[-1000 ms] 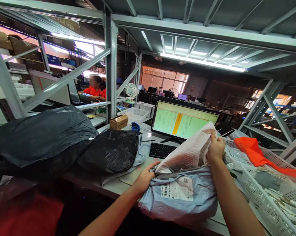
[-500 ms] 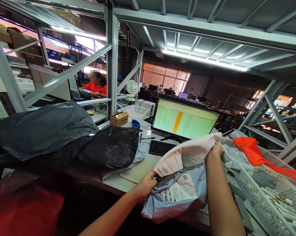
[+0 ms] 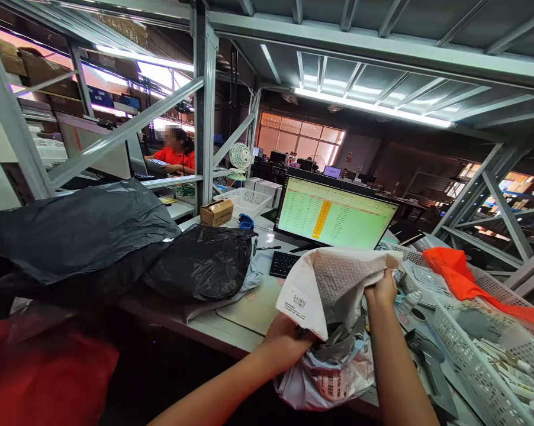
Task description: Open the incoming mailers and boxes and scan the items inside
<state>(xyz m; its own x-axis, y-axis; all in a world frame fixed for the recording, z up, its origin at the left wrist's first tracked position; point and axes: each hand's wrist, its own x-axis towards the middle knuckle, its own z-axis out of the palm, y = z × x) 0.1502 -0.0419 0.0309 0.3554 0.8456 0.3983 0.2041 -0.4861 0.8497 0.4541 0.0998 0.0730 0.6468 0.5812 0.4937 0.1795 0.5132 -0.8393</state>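
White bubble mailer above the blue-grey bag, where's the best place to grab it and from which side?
Probably its upper right corner, from the right, where the right hand holds it: there the white bubble mailer narrows to a thin edge above the blue-grey bag. Its labelled left corner hangs down by the left hand.

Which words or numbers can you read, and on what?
"3-4-3012": sticker on the white padded bag; smaller lines beneath unreadable.
Bluish bag's label: too blurred.
Cardboard box: print too small to be sure.
Monitor and keyboard: too small.
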